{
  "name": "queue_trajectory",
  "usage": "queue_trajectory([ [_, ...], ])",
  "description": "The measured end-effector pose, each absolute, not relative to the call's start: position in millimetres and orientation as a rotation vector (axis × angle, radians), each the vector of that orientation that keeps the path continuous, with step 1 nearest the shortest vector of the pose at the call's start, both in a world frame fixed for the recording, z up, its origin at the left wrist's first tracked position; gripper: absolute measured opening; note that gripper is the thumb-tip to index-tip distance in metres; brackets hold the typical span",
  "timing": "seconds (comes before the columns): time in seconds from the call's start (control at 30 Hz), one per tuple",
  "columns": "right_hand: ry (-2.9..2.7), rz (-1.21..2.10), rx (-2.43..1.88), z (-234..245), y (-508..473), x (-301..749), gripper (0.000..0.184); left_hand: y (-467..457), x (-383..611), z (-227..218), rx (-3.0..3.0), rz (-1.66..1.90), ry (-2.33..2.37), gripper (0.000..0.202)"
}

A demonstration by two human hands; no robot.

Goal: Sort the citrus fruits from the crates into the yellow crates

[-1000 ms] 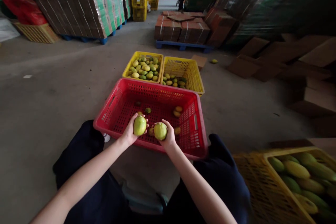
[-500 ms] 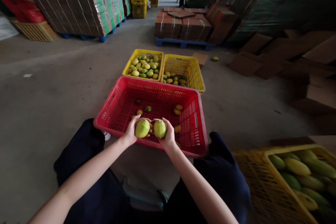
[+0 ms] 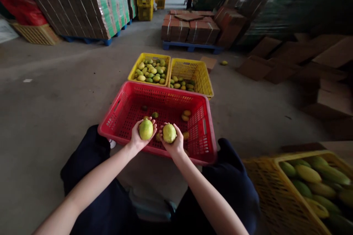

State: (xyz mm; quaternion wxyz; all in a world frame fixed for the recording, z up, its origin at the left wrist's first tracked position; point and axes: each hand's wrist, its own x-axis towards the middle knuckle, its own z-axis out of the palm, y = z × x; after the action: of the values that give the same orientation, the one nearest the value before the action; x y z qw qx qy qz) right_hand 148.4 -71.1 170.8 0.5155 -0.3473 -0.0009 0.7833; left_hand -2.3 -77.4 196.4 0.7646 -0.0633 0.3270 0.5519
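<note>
My left hand [image 3: 139, 134] cups a smooth yellow-green mango-like fruit [image 3: 146, 129] in its palm, fingers curled beneath it. In my right hand [image 3: 176, 141] lies a paler, slightly bumpy mango-like fruit [image 3: 169, 133]. Both hands are side by side, a small gap between them, above the near part of a red plastic crate [image 3: 168, 87]. Several loose fruits lie on the crate's bottom, among them a dark green one [image 3: 154, 115] and a yellow one [image 3: 186, 112]. My hands partly hide others.
Two yellow crates [image 3: 191, 61] stand behind the red one, both holding fruit. At lower right is another yellow crate [image 3: 261, 191] of longer green-yellow fruits. Flattened cardboard [image 3: 256, 68] lies to the right. Beyond stand a blue pallet [image 3: 190, 47] of boxes and wrapped stacks [image 3: 110, 3].
My hands have moved slightly apart, each still with its fruit. Both fruits have turned in the palms, and the left one has risen a little. The view has shifted slightly.
</note>
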Motion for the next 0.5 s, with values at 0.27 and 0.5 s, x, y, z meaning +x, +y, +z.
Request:
queue_trajectory([
  [0.27,-0.424,1.59,-0.969,165.9,-63.5,148.7,0.035,-66.3,28.7,194.4,-0.065,1.211,0.719,0.012],
  [0.5,-1.332,1.129,-1.182,159.1,-70.1,148.1,0.081,-58.1,53.8,173.9,0.106,1.225,0.717,0.033],
])
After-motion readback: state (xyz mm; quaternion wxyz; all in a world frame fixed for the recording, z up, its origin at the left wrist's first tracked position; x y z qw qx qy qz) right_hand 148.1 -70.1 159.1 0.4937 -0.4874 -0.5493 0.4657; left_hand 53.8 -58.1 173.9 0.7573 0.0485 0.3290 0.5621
